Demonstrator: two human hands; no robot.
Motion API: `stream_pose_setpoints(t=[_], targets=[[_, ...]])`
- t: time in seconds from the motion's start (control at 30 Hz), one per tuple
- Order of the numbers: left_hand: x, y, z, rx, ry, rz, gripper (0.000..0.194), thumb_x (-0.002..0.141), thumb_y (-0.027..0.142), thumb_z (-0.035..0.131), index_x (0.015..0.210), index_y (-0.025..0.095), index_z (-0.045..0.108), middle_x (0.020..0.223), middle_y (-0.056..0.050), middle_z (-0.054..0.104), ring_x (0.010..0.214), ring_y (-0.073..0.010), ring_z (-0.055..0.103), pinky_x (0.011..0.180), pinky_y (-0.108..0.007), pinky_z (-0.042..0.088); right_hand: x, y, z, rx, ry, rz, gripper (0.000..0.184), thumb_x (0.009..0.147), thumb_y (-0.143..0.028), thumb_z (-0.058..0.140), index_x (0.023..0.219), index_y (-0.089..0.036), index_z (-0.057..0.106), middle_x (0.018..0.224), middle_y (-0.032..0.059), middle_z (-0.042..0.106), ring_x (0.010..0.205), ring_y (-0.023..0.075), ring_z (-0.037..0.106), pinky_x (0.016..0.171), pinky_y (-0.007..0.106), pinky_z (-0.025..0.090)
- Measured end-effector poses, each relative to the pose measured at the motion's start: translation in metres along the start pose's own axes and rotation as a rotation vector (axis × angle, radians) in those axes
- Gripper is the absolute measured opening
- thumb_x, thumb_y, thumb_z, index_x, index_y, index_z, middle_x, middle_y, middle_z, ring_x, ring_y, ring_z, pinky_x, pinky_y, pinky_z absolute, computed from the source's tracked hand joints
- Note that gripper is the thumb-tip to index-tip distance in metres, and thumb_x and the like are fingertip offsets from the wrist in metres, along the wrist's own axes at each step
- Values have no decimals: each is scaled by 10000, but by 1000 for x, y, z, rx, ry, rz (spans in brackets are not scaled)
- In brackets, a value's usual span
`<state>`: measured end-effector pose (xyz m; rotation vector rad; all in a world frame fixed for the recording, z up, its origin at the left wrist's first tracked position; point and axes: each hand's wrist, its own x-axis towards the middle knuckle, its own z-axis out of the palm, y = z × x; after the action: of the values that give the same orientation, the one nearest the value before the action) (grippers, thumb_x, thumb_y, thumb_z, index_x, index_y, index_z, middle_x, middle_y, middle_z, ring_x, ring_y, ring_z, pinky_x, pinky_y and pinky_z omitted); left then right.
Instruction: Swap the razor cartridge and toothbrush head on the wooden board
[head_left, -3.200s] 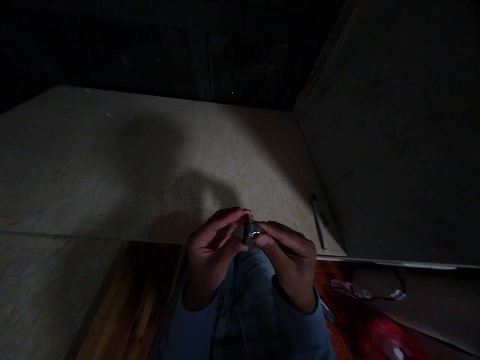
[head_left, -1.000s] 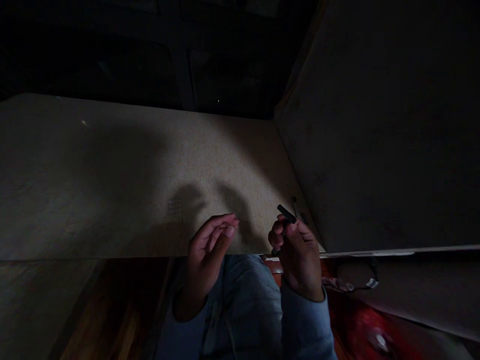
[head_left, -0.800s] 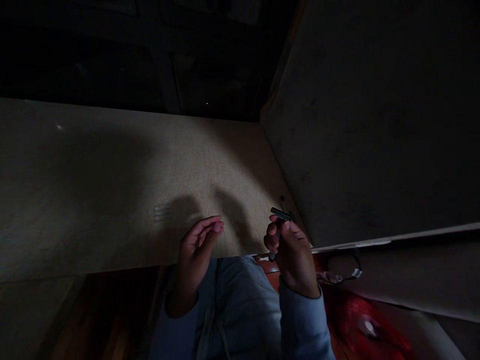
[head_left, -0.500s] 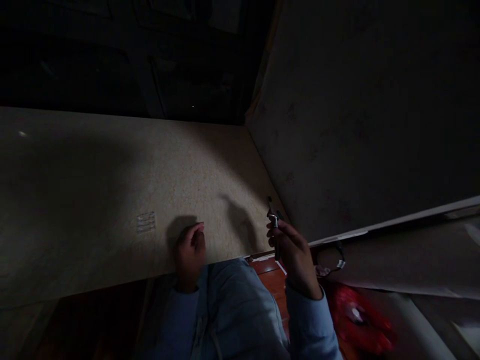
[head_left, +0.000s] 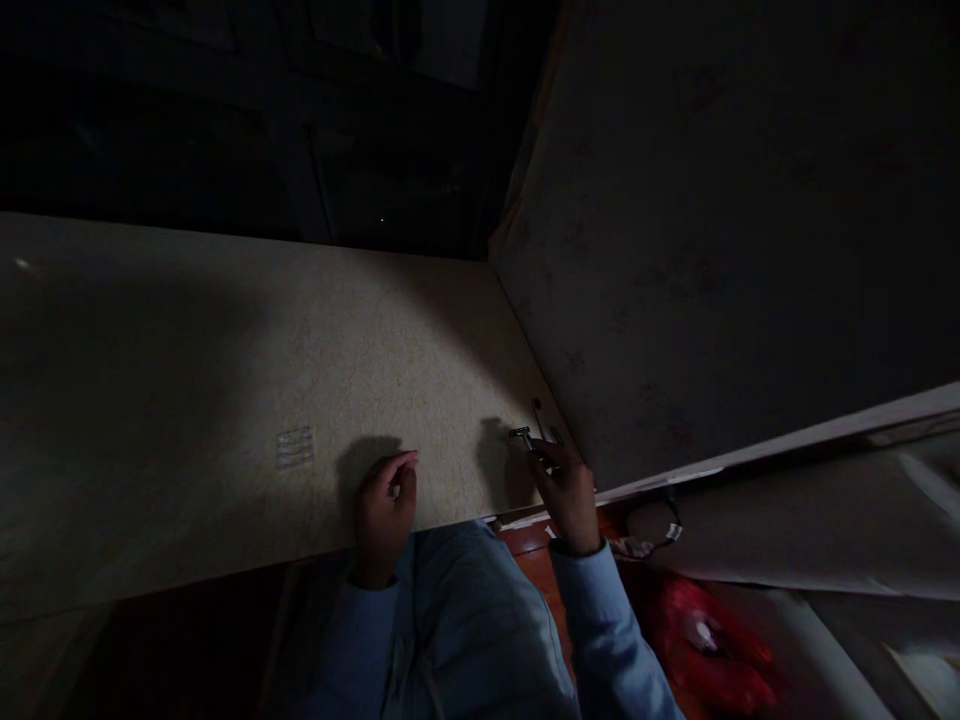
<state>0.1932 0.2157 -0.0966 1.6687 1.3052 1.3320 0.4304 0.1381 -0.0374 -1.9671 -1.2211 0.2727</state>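
A razor [head_left: 520,434] with a metallic T-shaped head is in my right hand [head_left: 566,490], pinched by its handle between thumb and fingers. Its head points up and left, over the right end of the pale table [head_left: 420,350]. My left hand [head_left: 384,510] is at the table's front edge, fingers curled and thumb tip near the index fingertip; nothing shows in it. Just beyond my right hand, by the wall, lie a thin stick-like thing with a dark end [head_left: 537,406] and a small dark object [head_left: 556,435], both too dim to name.
A small striped rectangular patch [head_left: 295,447] is on the table left of my left hand. A wall [head_left: 675,280] bounds the right side, and dark panels [head_left: 390,170] stand behind. At lower right are a dark cable loop [head_left: 652,525] and a red plastic bag [head_left: 709,640].
My right hand has moved left and turned, bringing the razor's head over the table and away from the stick-like thing. My left hand has hardly moved.
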Motion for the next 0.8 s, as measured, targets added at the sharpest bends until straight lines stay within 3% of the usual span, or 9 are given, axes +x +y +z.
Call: stream_pose_setpoints(t=[0.23, 0.4, 0.63, 0.8], targets=[[0, -2, -2, -46, -8, -26, 280, 888, 356, 553, 957, 166, 746, 948, -98, 779, 853, -211, 745, 744, -306, 598, 37, -3, 25, -293, -21, 39, 271, 890, -250, 578, 1061, -177, 776, 1031, 132, 767, 875, 232, 724, 722, 258, 476], [1, -3, -3, -62, -21, -36, 294, 891, 369, 547, 960, 168, 749, 937, -98, 778, 846, -206, 741, 764, -312, 593, 48, -14, 33, -438, -43, 73, 255, 918, -247, 570, 1070, -197, 768, 1053, 131, 765, 897, 243, 723, 723, 263, 454], [0, 4, -4, -90, -32, -62, 274, 890, 366, 555, 944, 179, 748, 960, -93, 779, 880, -210, 738, 778, -319, 597, 46, -10, 31, -424, -33, -19, 277, 924, -291, 537, 1043, -173, 758, 1014, 151, 741, 796, 224, 694, 666, 277, 439], [-1, 6, -14, -159, -59, -75, 268, 907, 382, 574, 944, 179, 745, 929, -85, 775, 861, -200, 737, 784, -311, 601, 30, 5, 18, -283, 21, -148, 366, 945, -389, 483, 1007, -148, 751, 940, 161, 706, 752, 231, 655, 658, 317, 470]])
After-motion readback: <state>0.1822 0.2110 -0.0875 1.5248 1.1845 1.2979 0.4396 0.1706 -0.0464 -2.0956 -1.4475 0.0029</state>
